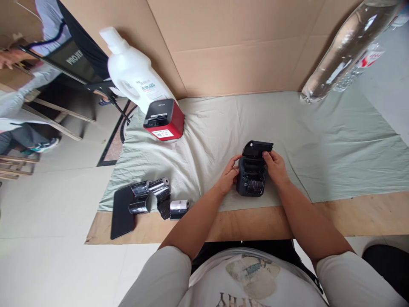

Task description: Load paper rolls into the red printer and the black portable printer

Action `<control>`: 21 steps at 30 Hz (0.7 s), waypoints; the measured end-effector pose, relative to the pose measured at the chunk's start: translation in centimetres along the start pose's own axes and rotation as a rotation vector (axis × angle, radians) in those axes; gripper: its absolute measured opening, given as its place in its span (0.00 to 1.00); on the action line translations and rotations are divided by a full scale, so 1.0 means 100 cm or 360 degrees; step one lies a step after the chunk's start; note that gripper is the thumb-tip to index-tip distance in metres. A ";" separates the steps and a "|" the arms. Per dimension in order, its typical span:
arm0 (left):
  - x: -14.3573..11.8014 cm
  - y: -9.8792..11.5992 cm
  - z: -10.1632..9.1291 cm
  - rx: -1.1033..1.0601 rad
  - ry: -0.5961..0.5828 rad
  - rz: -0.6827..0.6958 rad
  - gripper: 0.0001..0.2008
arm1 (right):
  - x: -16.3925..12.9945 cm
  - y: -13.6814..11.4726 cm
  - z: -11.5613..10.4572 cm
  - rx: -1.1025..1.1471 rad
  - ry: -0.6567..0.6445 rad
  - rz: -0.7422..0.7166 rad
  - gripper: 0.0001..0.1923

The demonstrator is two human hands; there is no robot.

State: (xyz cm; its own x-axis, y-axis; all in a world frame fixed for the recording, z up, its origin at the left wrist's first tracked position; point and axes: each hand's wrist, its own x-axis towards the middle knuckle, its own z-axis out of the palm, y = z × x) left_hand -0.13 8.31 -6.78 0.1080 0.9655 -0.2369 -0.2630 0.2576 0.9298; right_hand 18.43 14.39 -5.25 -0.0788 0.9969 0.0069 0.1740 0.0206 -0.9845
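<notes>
My left hand and right hand bracket a small black label printer that sits on the pale green cloth near the front edge of the wooden table, right in front of me. The fingers of both hands are curled and pressed to the printer's sides — one hand each side, which I judge keeps the light body from sliding on the cloth. Its lid stands tipped back, the bay open to view, with what looks like a dark roll lying low inside. Well to my left, at the table's corner, lie several rolls in shiny black wrap and one bare white roll, bunched just beside a flat black slab — close enough to reach, by the look of it, yet clear of the printer. Farther back stands a red-and-black printer with a white sticker on its red face, print too small to read; a white jug touches it from behind, its label equally illegible. A clear plastic bottle rises at the far right, red marks on its label unreadable. A cardboard wall backs the table. Beyond the left edge a seated person's sleeve shows beside a dark board with pale lettering that seems to begin "PRO" — I cannot tell the rest.
</notes>
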 end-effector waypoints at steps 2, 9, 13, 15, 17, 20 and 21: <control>-0.002 -0.001 0.002 0.0036 -0.0003 -0.0001 0.25 | -0.001 0.000 0.001 -0.0063 0.0021 -0.0039 0.25; -0.004 0.005 0.003 0.0738 0.0614 0.0507 0.17 | -0.002 0.005 0.012 -0.0373 -0.0030 -0.0050 0.24; -0.012 0.020 0.004 0.1181 0.0737 0.0766 0.11 | 0.000 0.008 0.013 -0.0557 -0.0046 -0.0076 0.23; -0.021 0.027 0.010 0.1341 0.0551 0.0847 0.10 | 0.000 0.009 0.013 -0.0584 -0.0047 -0.0086 0.23; -0.030 0.032 0.018 0.1479 0.0240 0.0847 0.15 | 0.001 0.010 0.012 -0.0598 -0.0052 -0.0090 0.22; -0.038 0.034 0.028 0.1700 -0.0127 0.0769 0.31 | 0.001 0.009 0.012 -0.0617 -0.0064 -0.0086 0.22; -0.039 0.033 0.029 0.1761 -0.0171 0.0751 0.31 | 0.001 0.009 0.012 -0.0623 -0.0068 -0.0089 0.22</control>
State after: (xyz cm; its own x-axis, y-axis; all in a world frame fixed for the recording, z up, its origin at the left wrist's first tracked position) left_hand 1.40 5.32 -2.01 0.3155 0.9341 0.1670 0.6596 -0.3424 0.6691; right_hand 17.41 14.45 -6.36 -0.1381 0.9895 0.0434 0.5286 0.1107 -0.8416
